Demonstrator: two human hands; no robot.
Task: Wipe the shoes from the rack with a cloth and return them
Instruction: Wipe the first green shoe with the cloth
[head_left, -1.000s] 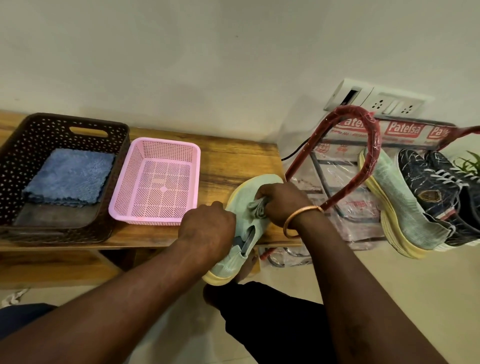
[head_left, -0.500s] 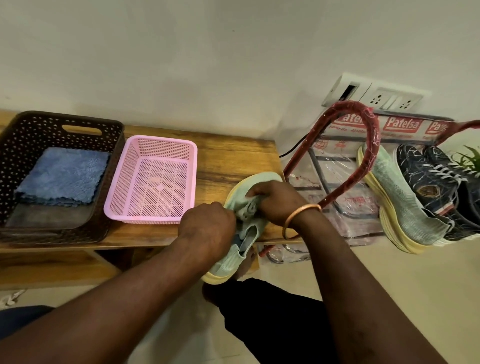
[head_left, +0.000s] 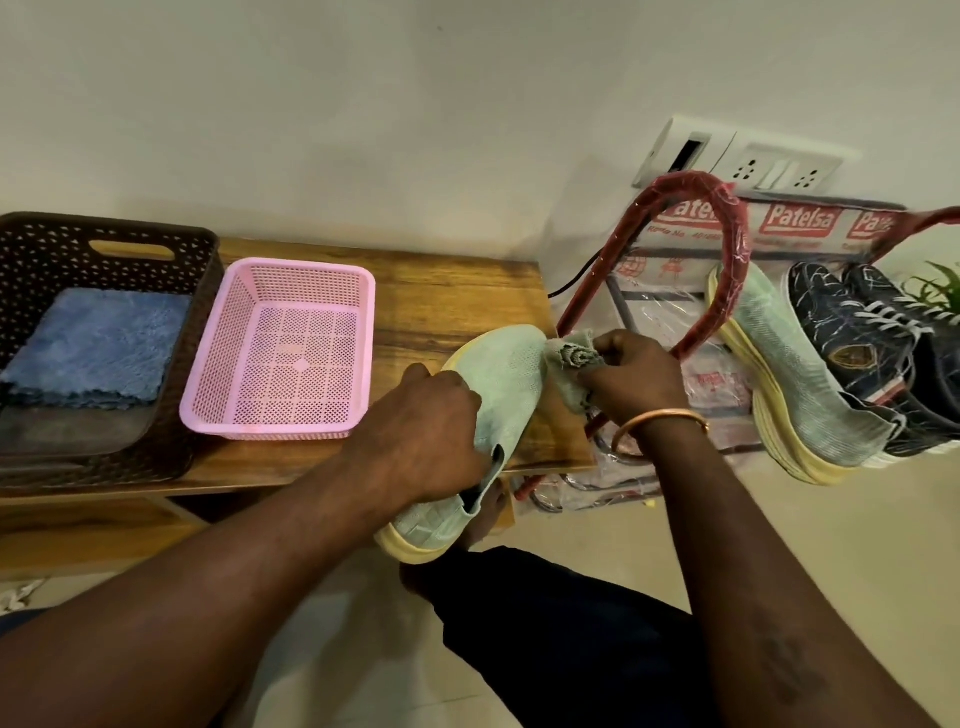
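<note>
My left hand (head_left: 431, 426) grips a pale green knit shoe (head_left: 506, 374) with a yellow sole around its middle, toe pointing away over the wooden bench. A bunched grey-green cloth (head_left: 571, 358) is pinched in my right hand (head_left: 631, 374) and lies against the shoe's right side near the toe. The matching green shoe (head_left: 789, 374) leans on the red shoe rack (head_left: 727, 249) at the right, beside two dark blue sneakers (head_left: 862, 332).
On the wooden bench (head_left: 447, 291) stand a pink mesh tray (head_left: 291, 348) and a dark brown basket (head_left: 104, 244) holding a folded blue towel (head_left: 98, 348). A wall socket panel (head_left: 753, 161) sits above the rack. My dark-trousered knee (head_left: 561, 613) is below the shoe.
My right hand with the cloth has slid from the top of the shoe's toe off to its right side. The left hand keeps its grip on the shoe.
</note>
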